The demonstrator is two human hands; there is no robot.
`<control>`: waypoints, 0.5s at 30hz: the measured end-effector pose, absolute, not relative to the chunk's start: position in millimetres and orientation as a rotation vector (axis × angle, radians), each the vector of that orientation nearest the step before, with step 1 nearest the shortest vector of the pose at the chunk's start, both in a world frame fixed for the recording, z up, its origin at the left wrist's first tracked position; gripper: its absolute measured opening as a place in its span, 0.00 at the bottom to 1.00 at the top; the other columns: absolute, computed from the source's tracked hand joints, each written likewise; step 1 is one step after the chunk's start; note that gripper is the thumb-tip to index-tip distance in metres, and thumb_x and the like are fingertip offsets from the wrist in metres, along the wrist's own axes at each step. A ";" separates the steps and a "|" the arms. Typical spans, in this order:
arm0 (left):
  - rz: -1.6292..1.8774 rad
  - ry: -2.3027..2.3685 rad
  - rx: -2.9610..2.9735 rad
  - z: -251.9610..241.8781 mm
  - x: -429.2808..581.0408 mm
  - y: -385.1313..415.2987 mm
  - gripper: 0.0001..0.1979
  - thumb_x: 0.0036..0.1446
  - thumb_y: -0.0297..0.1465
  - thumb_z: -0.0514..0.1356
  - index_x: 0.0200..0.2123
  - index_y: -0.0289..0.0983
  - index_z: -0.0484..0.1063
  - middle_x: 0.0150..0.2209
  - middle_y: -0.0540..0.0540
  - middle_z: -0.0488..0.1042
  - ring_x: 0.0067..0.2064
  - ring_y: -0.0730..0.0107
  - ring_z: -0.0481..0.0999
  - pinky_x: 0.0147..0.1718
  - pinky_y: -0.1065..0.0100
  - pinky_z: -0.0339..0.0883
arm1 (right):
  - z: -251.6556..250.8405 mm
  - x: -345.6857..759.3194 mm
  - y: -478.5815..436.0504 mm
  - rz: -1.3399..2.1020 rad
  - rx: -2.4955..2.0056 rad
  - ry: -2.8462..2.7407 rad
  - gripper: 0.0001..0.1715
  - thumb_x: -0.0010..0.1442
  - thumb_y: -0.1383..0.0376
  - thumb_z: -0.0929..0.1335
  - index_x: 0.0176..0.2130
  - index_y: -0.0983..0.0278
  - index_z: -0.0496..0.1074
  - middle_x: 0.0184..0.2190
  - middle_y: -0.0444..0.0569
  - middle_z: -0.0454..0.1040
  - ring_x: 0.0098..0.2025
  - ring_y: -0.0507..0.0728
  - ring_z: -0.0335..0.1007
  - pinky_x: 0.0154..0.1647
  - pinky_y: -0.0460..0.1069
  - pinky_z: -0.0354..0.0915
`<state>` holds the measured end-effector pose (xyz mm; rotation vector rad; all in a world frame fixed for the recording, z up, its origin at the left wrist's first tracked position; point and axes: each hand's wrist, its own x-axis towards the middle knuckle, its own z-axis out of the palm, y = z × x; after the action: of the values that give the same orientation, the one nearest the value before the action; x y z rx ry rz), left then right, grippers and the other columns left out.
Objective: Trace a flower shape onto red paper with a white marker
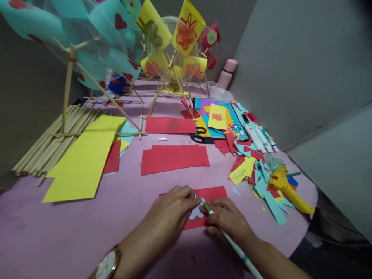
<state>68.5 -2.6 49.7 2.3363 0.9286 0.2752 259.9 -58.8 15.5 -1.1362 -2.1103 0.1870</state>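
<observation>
A small pale butterfly-shaped cutout [197, 212] lies flat on a red paper strip [217, 192] near the front of the table. Thumb and fingers of my left hand [169, 212] are closed together and hold the cutout down from its left side. My right hand [229, 219] is shut on a white marker with a green tip [234, 243]. That tip touches the upper right edge of the cutout, or sits very near it. Part of the red strip is hidden under both hands. Beyond them lie stacked red strips [174, 159].
Paper wheels on stick frames [171, 64] stand at the back, with sticks [55, 139] and yellow sheets [87, 155] at left. Scissors [198, 137], markers [258, 135], paper scraps [244, 170] and a yellow glue gun [290, 192] lie right, beside a grey wall [293, 73].
</observation>
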 end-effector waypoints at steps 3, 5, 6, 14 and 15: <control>0.279 0.930 2.326 48.1 68.4 -2.7 0.11 0.63 0.24 0.51 0.41 0.44 0.70 0.37 0.50 0.69 0.39 0.67 0.66 0.33 0.69 0.58 | 9.8 260.3 -58.4 0.170 -1.097 -2.187 0.18 0.67 0.59 0.60 0.29 0.60 0.70 0.34 0.45 0.80 0.36 0.56 0.72 0.39 0.51 0.60; 0.294 0.926 2.310 47.3 68.1 -2.6 0.13 0.62 0.23 0.51 0.43 0.44 0.70 0.38 0.50 0.69 0.40 0.67 0.67 0.35 0.69 0.59 | 7.8 261.0 -57.2 0.111 -1.091 -2.220 0.16 0.66 0.60 0.61 0.29 0.60 0.70 0.34 0.44 0.80 0.38 0.56 0.72 0.42 0.51 0.58; 0.300 0.927 2.301 47.1 68.0 -2.5 0.13 0.62 0.22 0.51 0.44 0.44 0.69 0.39 0.50 0.69 0.41 0.67 0.67 0.36 0.68 0.59 | 7.1 261.4 -56.4 0.071 -1.084 -2.227 0.16 0.66 0.60 0.61 0.29 0.60 0.70 0.34 0.44 0.81 0.39 0.56 0.72 0.44 0.51 0.56; 0.383 0.957 2.246 43.2 65.5 -7.0 0.16 0.59 0.20 0.53 0.48 0.42 0.64 0.43 0.49 0.69 0.44 0.65 0.66 0.43 0.64 0.61 | 11.2 264.6 -52.5 0.010 -1.030 -2.327 0.14 0.68 0.64 0.60 0.31 0.60 0.69 0.35 0.45 0.81 0.38 0.54 0.70 0.47 0.52 0.53; 0.394 0.978 2.254 42.7 65.5 -8.5 0.15 0.60 0.21 0.53 0.48 0.41 0.63 0.44 0.49 0.69 0.44 0.65 0.66 0.43 0.63 0.62 | 11.7 264.9 -52.4 0.020 -1.024 -2.337 0.13 0.67 0.65 0.60 0.32 0.60 0.69 0.35 0.45 0.80 0.38 0.54 0.70 0.47 0.52 0.53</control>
<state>65.5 -8.5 42.7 2.2541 0.9783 0.3941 264.9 -52.4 11.7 -1.0239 -2.3367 0.0203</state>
